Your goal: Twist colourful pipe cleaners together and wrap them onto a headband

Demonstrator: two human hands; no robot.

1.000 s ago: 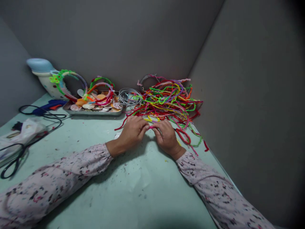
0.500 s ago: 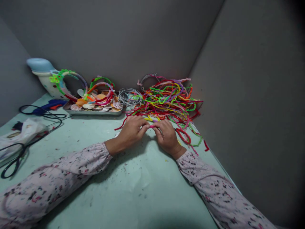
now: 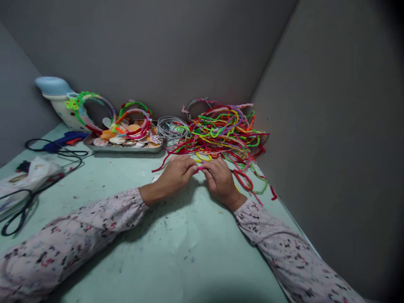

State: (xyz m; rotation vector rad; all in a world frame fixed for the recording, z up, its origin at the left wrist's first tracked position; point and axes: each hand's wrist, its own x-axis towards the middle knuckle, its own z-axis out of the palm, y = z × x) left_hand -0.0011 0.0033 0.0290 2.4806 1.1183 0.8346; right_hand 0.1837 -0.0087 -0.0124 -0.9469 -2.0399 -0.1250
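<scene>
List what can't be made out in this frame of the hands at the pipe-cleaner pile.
Head view only:
- The pink piece pinched between the left hand and right hand: mostly hidden by the fingers, so its shape and length are unclear.
- The scissors: partly cut off by the left edge.
- The tray: its contents are too small to identify.
- The pipe-cleaner pile: strands too tangled to count.
</scene>
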